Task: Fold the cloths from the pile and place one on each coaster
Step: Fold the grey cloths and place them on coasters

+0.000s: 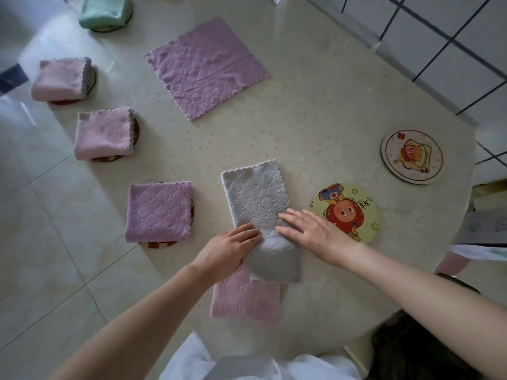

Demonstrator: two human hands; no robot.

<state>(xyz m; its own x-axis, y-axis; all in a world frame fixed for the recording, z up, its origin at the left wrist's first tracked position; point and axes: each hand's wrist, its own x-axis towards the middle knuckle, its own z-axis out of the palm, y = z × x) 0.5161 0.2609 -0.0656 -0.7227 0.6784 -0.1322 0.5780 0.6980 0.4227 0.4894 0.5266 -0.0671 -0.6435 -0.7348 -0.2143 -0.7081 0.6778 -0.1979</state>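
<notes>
Along the left rim of the pale round tabletop (315,111), three folded cloths sit on coasters: two pink quilted cloths (59,79) (104,133) and a purple quilted cloth (159,211), all close to the edge. Farther back, a square purple cloth (205,67) lies unfolded.

In the middle, the grey-and-pink quilted cloth (258,204) lies as a long strip, its pink end near the tabletop's near edge. The left hand (230,248) meets the strip's left edge where it bulges. Its fingertips are buried in the fold, so I cannot tell whether it pinches or only pushes. The right hand (310,231) lies flat with straight fingers, pressing the strip and gripping nothing.

This looks like the second fold. The next move likely calls for doubling the strip into a square, then moving it right to the bare yellow round cartoon coaster (345,212) just beside it. A pale round cartoon coaster (411,156) waits beyond, near the right rim. Bare tabletop lies between strip and coaster.
</notes>
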